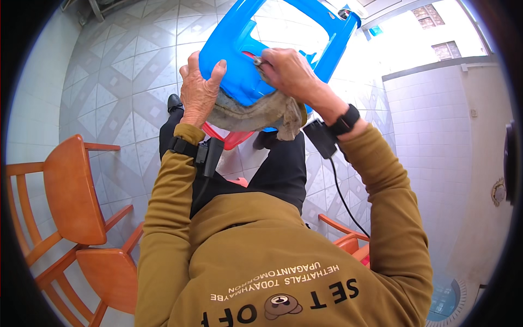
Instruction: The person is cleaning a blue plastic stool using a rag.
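Observation:
A blue plastic stool or small chair [222, 49] is tipped up before me, with open gaps in its frame. My left hand [198, 90] grips its near left edge, the thumb lying on the blue surface. On the other side my right hand [288, 73] pinches a bunched corner of a worn grey cloth [253, 112] against the plastic. The rest of that cloth drapes along the stool's near edge and hangs down at the right. Below it, part of a red plastic object [235, 141] shows between my legs; most of it is hidden.
Orange-brown wooden chairs [73, 188] stand at my left, and part of another [351, 242] shows behind my right elbow. Black devices [208, 157] are strapped to both wrists; a cable [341, 192] trails from the right one. Patterned tiles [153, 65] cover the floor.

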The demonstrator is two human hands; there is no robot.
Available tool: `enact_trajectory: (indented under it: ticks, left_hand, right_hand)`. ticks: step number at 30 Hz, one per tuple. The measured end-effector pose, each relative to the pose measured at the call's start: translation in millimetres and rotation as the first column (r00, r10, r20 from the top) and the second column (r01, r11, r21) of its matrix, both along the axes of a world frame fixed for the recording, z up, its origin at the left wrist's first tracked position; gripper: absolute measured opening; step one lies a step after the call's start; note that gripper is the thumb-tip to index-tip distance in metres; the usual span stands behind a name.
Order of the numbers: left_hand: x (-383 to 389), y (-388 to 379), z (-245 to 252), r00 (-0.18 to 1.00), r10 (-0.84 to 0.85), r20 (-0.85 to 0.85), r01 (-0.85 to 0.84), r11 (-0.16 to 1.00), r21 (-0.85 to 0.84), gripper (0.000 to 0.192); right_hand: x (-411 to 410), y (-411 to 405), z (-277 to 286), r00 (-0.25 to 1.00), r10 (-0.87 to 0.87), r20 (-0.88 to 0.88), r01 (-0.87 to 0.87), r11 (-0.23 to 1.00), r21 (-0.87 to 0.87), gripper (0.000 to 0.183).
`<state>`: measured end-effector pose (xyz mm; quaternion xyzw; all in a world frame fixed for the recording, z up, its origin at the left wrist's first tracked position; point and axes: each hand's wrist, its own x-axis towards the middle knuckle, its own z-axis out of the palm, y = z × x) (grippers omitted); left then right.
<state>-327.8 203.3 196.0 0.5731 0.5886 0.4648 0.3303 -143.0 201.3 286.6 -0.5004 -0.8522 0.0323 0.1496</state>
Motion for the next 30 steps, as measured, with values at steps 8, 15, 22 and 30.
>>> enact_trajectory:
  ticks: [8,15,22,30]
  left_hand:
    - [-2.9,3.5,-0.8,0.999,-0.008,-0.046,0.009,1.0,0.004,0.067]
    - [1.5,2.0,-0.4,1.0,0.025,0.019,-0.026,0.999,0.034,0.064]
    - [3.4,3.3,-2.8,1.0,0.017,0.015,-0.018,0.998,0.062,0.065]
    - [3.6,2.8,-4.7,0.999,0.028,0.031,-0.029,0.999,0.033,0.067]
  right_hand:
    - [-0.5,-4.4,4.7,1.0,0.004,-0.014,-0.004,1.0,0.021,0.01]
    - [55.7,-51.2,6.1,0.998,-0.061,-0.026,0.06,0.998,-0.035,0.004]
    - [58.7,-47.4,7.7,0.996,-0.077,-0.046,0.077,0.997,-0.017,0.003]
    - [54.2,-35.3,1.7,0.995,-0.003,-0.096,0.002,1.0,-0.015,0.005]
